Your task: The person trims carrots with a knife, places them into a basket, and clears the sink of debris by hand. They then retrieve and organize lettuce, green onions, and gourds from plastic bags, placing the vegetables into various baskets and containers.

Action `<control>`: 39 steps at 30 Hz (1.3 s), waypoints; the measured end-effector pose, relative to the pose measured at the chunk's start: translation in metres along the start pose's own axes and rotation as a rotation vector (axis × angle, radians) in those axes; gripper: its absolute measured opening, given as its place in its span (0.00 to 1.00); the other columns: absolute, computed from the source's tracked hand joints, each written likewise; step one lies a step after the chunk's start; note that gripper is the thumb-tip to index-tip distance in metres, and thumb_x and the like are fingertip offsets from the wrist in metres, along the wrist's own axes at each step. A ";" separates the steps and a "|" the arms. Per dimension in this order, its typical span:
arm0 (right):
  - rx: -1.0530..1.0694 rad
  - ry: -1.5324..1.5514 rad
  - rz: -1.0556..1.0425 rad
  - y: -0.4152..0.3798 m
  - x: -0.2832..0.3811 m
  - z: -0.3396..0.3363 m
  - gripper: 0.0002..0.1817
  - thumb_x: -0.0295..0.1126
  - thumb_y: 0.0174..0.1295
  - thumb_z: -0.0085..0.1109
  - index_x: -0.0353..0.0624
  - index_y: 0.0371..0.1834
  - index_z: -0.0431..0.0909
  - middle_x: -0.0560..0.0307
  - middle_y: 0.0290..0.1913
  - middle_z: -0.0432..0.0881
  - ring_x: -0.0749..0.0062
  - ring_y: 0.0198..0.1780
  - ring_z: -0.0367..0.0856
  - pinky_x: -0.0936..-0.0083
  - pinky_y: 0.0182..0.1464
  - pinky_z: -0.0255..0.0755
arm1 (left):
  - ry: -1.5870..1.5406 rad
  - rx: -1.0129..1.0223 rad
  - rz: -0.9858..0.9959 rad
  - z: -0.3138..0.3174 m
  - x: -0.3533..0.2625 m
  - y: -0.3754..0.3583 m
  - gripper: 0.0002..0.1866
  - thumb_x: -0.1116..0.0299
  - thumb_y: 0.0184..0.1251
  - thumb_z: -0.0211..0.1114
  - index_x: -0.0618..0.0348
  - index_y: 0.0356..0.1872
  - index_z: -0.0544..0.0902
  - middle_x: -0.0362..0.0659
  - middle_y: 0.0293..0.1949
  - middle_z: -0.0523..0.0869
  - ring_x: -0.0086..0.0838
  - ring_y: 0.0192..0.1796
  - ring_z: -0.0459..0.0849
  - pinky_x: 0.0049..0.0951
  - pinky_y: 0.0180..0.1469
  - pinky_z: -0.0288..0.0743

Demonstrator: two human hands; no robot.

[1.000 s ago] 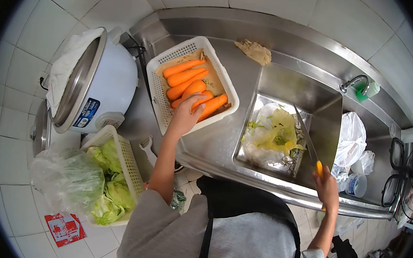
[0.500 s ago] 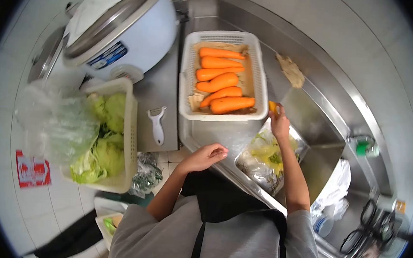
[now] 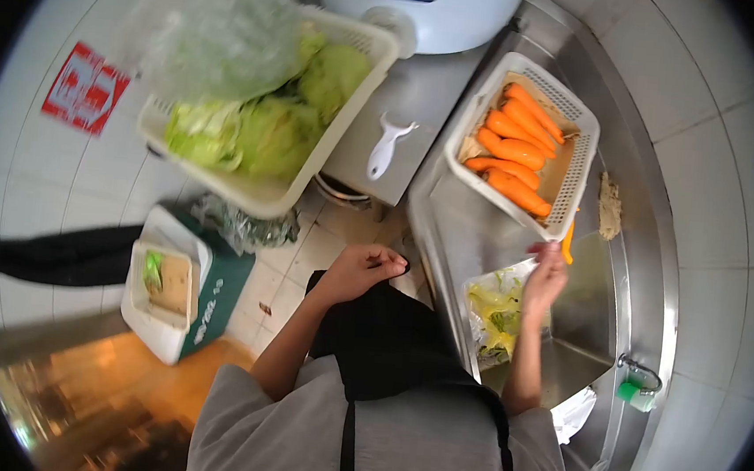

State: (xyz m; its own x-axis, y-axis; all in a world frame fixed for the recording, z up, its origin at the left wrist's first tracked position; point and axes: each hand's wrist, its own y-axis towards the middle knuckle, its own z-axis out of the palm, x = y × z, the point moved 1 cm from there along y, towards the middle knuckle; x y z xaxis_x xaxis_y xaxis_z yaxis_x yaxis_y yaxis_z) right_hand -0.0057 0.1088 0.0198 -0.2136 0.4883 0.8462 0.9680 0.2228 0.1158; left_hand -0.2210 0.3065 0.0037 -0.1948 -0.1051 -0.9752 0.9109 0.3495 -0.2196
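My right hand (image 3: 546, 282) is at the near corner of a white plastic basket (image 3: 509, 212), its fingers drawn together and partly blurred. A narrow orange thing (image 3: 568, 247) shows right beside its fingertips, outside the basket. I cannot make out whether the fingers grip this or the rim. Several orange carrots (image 3: 520, 151) lie on brown paper inside the basket. In front of my black apron (image 3: 369, 337), my left hand (image 3: 358, 274) hangs with fingers curled and thumb against them, holding nothing visible.
A steel sink (image 3: 576, 353) contains a bag with yellow-green scraps (image 3: 492, 320). To the left are a crate (image 3: 287, 202) of lettuce (image 3: 283, 139), a white peeler (image 3: 386, 148) on the steel counter and a blue-white cooker (image 3: 465, 21). A green-white box (image 3: 214, 285) stands lower down.
My view has swung left, so the basket and sink appear farther right. My right hand remains by the basket corner, where more of the orange thing shows. My left hand's fingers are more curled.
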 end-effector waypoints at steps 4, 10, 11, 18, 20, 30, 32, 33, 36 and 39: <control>0.680 0.600 0.203 -0.124 0.032 0.078 0.27 0.51 0.69 0.31 0.41 0.52 0.73 0.56 0.51 0.75 0.77 0.44 0.74 0.78 0.44 0.69 | -0.074 -0.311 0.080 0.024 0.026 -0.041 0.17 0.60 0.70 0.46 0.60 0.47 0.78 0.46 0.51 0.76 0.30 0.52 0.74 0.29 0.53 0.66; 0.764 0.880 0.198 -0.194 0.083 0.099 0.41 0.61 0.63 0.33 0.47 0.71 0.37 0.45 0.71 0.44 0.56 0.71 0.42 0.55 0.69 0.37 | 0.549 -0.506 -0.132 0.036 0.114 -0.093 0.32 0.44 0.65 0.42 0.50 0.67 0.57 0.49 0.68 0.54 0.49 0.71 0.43 0.51 0.67 0.37; 0.740 0.850 -0.018 -0.183 0.096 0.094 0.39 0.61 0.63 0.31 0.48 0.70 0.40 0.45 0.70 0.47 0.55 0.71 0.45 0.54 0.67 0.39 | 0.555 -0.446 -0.224 0.024 0.151 -0.112 0.33 0.45 0.64 0.46 0.50 0.66 0.58 0.51 0.68 0.54 0.51 0.70 0.46 0.52 0.66 0.41; 0.636 0.185 -0.239 -0.188 0.082 0.114 0.22 0.41 0.68 0.41 0.36 0.56 0.68 0.51 0.53 0.74 0.71 0.55 0.69 0.74 0.57 0.61 | 0.135 -0.893 -0.423 -0.055 0.363 -0.303 0.24 0.58 0.58 0.57 0.62 0.53 0.74 0.61 0.46 0.78 0.50 0.50 0.76 0.36 0.53 0.68; 0.837 -0.095 -0.366 -0.212 -0.001 0.135 0.20 0.40 0.64 0.47 0.38 0.53 0.71 0.47 0.46 0.78 0.68 0.49 0.76 0.76 0.52 0.66 | 0.025 -1.094 -0.664 -0.049 0.457 -0.380 0.21 0.60 0.55 0.57 0.64 0.47 0.78 0.58 0.46 0.80 0.46 0.49 0.78 0.36 0.52 0.70; 1.354 -0.747 -0.240 -0.399 -0.086 0.177 0.28 0.39 0.51 0.60 0.44 0.57 0.68 0.41 0.57 0.69 0.48 0.59 0.67 0.63 0.61 0.60 | 0.037 -1.048 -0.897 -0.080 0.512 -0.618 0.20 0.60 0.56 0.57 0.65 0.43 0.78 0.54 0.39 0.83 0.41 0.43 0.82 0.33 0.45 0.74; 1.325 -0.806 -0.201 -0.400 -0.074 0.188 0.28 0.40 0.51 0.60 0.44 0.56 0.68 0.42 0.57 0.69 0.49 0.59 0.66 0.65 0.61 0.60 | -0.006 -1.096 -1.016 -0.087 0.544 -0.623 0.17 0.63 0.57 0.57 0.66 0.42 0.78 0.54 0.39 0.83 0.40 0.43 0.82 0.33 0.44 0.73; 1.317 -0.852 -0.172 -0.399 -0.072 0.194 0.28 0.41 0.51 0.60 0.44 0.56 0.69 0.43 0.58 0.68 0.50 0.60 0.65 0.66 0.62 0.59 | -0.014 -1.077 -1.006 -0.092 0.551 -0.613 0.17 0.63 0.57 0.57 0.66 0.42 0.78 0.54 0.39 0.83 0.40 0.43 0.82 0.33 0.44 0.73; 1.246 -0.859 -0.304 -0.388 -0.095 0.194 0.24 0.37 0.51 0.59 0.42 0.52 0.71 0.41 0.52 0.72 0.48 0.55 0.70 0.65 0.58 0.63 | -0.190 -1.152 -0.841 -0.100 0.566 -0.573 0.15 0.65 0.59 0.55 0.65 0.40 0.79 0.49 0.36 0.83 0.33 0.41 0.80 0.28 0.45 0.71; 1.260 -0.916 -0.252 -0.384 -0.101 0.185 0.22 0.37 0.53 0.56 0.45 0.53 0.71 0.44 0.54 0.72 0.51 0.57 0.69 0.65 0.60 0.62 | -0.223 -1.100 -0.670 -0.115 0.579 -0.514 0.14 0.65 0.60 0.57 0.68 0.37 0.78 0.49 0.33 0.83 0.31 0.37 0.81 0.28 0.42 0.73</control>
State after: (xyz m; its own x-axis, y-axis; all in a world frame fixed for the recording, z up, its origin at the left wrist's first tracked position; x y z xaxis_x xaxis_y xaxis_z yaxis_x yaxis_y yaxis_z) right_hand -0.3801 0.1303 -0.2059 -0.8016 0.5519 0.2298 0.2696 0.6767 -0.6851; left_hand -0.8439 0.1736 -0.4509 -0.3303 -0.6685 -0.6664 -0.1318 0.7317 -0.6687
